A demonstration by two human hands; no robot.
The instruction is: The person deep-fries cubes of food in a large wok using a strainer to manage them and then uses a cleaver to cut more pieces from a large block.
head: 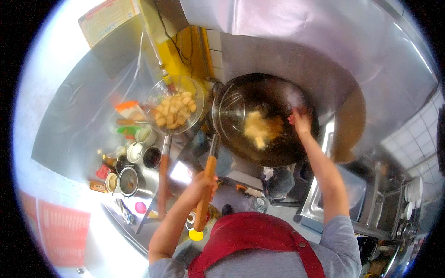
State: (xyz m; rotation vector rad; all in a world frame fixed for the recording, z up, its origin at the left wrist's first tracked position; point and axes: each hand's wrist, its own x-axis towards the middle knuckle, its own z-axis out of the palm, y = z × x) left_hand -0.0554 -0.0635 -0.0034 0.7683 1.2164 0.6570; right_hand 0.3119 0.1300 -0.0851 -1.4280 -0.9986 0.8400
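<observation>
My left hand (205, 186) grips the wooden handle of a wire strainer (231, 109). The strainer's mesh bowl sits over the left side of a large dark wok (264, 158). Pale golden food pieces (259, 128) lie in the middle of the wok, to the right of the mesh. Over the wok's right side is my right hand (299, 118), its fingers bent. Blur and whitish haze hide whether it holds anything. Left of the wok, a second wire strainer (199, 120) with a wooden handle holds many golden fried cubes (174, 111).
Several seasoning containers (135, 153) crowd the left counter, with a small metal strainer (128, 180) and a pink round object (140, 207). A metal sink (377, 194) and stacked white bowls (413, 193) stand at right. Metal sheeting (278, 21) curves behind the wok.
</observation>
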